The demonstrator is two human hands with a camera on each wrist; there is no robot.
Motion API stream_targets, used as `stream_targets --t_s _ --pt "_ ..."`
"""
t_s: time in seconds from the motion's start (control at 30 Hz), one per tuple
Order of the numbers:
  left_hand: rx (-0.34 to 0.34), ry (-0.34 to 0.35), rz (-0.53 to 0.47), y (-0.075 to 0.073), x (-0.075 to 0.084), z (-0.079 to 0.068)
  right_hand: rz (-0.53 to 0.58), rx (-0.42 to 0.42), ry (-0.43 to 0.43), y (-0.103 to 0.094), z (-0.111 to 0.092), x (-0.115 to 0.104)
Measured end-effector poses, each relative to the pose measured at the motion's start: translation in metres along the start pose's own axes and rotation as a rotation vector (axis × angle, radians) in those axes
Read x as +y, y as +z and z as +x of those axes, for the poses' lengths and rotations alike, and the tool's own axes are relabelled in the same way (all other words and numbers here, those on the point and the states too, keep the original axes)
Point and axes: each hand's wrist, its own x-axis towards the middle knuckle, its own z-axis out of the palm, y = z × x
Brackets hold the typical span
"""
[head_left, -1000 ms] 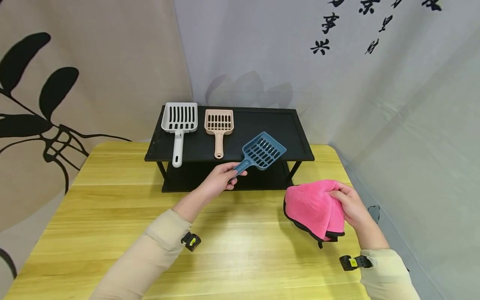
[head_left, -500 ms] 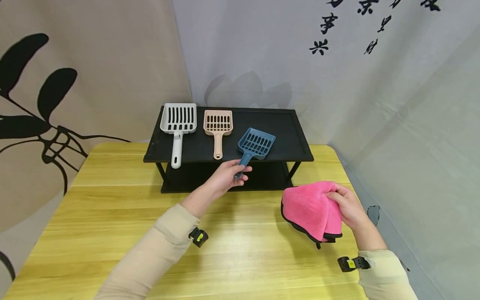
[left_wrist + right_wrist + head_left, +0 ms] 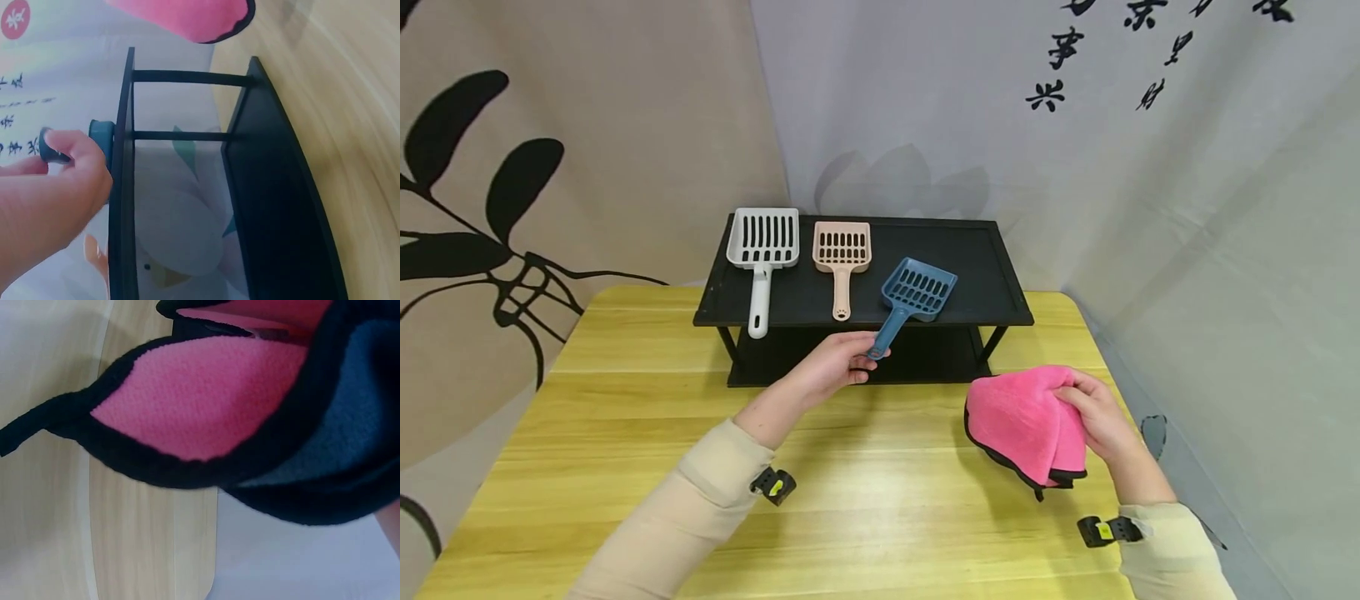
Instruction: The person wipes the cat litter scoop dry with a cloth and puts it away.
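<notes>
My left hand [image 3: 827, 367] pinches the handle end of a blue litter scoop [image 3: 919, 288]. The scoop's slotted head is over the right half of the black shelf's top [image 3: 962, 283], and its handle juts past the front edge. In the left wrist view the scoop head [image 3: 101, 140] shows beside the shelf board, too covered by the hand to tell if it touches. A pink cloth with black edging [image 3: 1026, 425] hangs bunched above the table from my right hand [image 3: 1101, 412], which grips its upper right corner. Close up, the right wrist view shows the cloth's folds [image 3: 206, 394] and a grey underside.
A white litter scoop [image 3: 762, 242] and a peach litter scoop [image 3: 842, 250] lie side by side on the shelf's left half, handles toward me. The two-tier shelf stands at the back of a wooden table [image 3: 850, 517]. A printed curtain [image 3: 887, 108] hangs behind.
The blue scoop has swung its head left and down toward the shelf top, its handle turning steeper. My left hand shifted to the handle's end. The right hand with the cloth stays nearly still.
</notes>
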Motion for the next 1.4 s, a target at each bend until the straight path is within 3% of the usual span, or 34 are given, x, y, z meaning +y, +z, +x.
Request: stream_targets --t_s 0.13,0.3,0.5,0.7,0.93,1.23,1.4 --pt "-0.075 0.018 -0.105 0.002 0.001 0.000 -0.006 -0.009 0.003 0.000 0.000 0.001" --pt "-0.109 0.030 -0.132 0.010 0.003 0.006 0.000 -0.016 0.004 -0.002 -0.002 0.001" --pt "-0.079 0.020 -0.201 0.022 0.007 0.021 0.012 -0.022 0.003 -0.003 -0.003 0.001" --pt "0.012 0.007 -0.214 0.031 0.009 0.035 0.014 -0.028 0.004 -0.005 -0.004 0.002" --pt "0.093 -0.043 -0.170 0.035 0.008 0.040 0.003 -0.011 0.000 -0.006 -0.006 0.003" --pt "-0.035 -0.079 -0.107 0.039 0.001 0.035 0.022 0.021 -0.011 -0.007 -0.009 0.005" --pt "-0.026 -0.087 -0.040 0.040 0.000 0.038 0.020 0.003 -0.010 -0.007 -0.008 0.007"
